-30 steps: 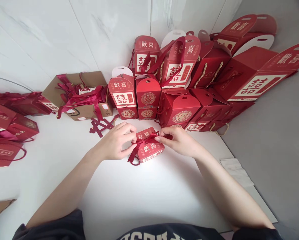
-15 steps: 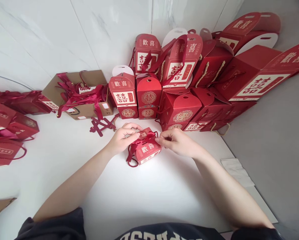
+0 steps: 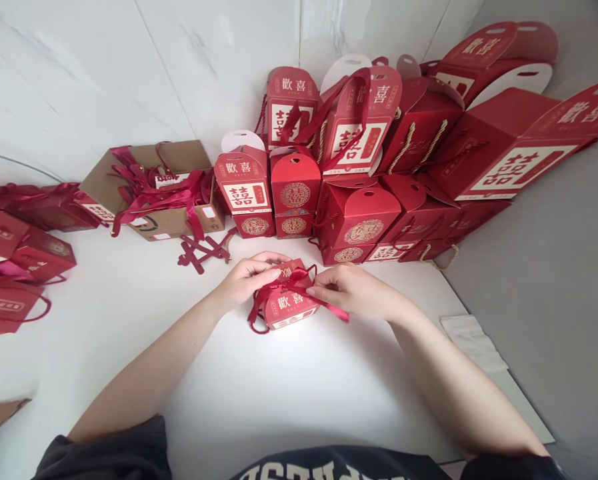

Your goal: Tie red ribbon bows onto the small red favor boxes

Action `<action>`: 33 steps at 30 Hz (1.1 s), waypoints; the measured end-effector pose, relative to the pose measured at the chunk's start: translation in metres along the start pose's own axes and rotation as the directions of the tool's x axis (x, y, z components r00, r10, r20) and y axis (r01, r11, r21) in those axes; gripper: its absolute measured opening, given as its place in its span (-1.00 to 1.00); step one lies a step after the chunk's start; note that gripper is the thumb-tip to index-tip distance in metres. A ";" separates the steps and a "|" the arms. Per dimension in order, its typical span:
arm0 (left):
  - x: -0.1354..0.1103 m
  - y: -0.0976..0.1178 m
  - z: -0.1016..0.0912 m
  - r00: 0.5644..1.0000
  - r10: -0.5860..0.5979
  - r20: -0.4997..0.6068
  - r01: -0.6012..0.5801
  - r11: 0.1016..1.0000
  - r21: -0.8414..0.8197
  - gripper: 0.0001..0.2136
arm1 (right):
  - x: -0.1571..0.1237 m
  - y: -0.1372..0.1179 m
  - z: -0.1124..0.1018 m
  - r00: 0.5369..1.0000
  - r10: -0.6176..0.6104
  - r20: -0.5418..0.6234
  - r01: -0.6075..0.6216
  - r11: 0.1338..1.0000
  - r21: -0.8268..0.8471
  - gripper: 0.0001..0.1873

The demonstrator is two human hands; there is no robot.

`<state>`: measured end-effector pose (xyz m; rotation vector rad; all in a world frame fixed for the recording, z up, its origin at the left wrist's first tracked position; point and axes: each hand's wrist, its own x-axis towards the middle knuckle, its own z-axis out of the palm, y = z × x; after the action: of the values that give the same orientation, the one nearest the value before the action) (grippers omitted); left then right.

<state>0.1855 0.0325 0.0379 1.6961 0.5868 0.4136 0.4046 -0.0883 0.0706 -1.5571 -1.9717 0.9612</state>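
Head view: left hand [image 3: 246,282] clasps one red gift box [image 3: 287,308] near the table's [image 3: 259,380] far edge; right hand [image 3: 351,291] pinches its red ribbon [image 3: 336,312]. Behind: one cardboard carton [image 3: 149,193], many stacked red boxes [image 3: 353,217], too overlapped to count.

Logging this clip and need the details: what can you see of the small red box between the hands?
The small red box looks like printed card, with white characters on its side. A dark red satin ribbon crosses it, with a loop hanging at the left and a tail trailing right. It sits at an angle on the white table, gripped by the left hand and right hand.
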 end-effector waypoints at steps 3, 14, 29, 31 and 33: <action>0.001 -0.003 0.003 0.998 -0.011 -0.066 0.011 1.000 0.003 -0.72 | -0.002 0.001 -0.004 0.997 -0.012 0.071 0.013 1.000 -0.019 -0.56; -0.003 0.007 0.005 0.996 0.006 0.090 -0.022 0.983 0.180 -0.77 | -0.006 0.006 -0.015 0.992 -0.016 -0.121 0.040 0.979 0.200 -0.74; -0.004 0.007 0.009 0.990 0.081 0.116 -0.110 0.957 0.269 -0.74 | 0.017 0.016 0.016 0.973 -0.185 -0.136 0.213 0.950 0.230 -0.66; -0.003 0.007 0.008 0.990 0.073 0.117 -0.104 0.952 0.287 -0.75 | 0.018 0.019 0.016 0.976 -0.188 -0.110 0.215 0.916 0.340 -0.63; -0.003 0.008 0.009 0.992 0.056 0.115 -0.089 0.949 0.303 -0.74 | 0.020 0.022 0.017 0.982 -0.168 -0.082 0.187 0.879 0.439 -0.62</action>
<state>0.1891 0.0226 0.0442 2.0302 0.5325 0.2928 0.4016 -0.0703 0.0411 -1.1095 -1.6748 1.1895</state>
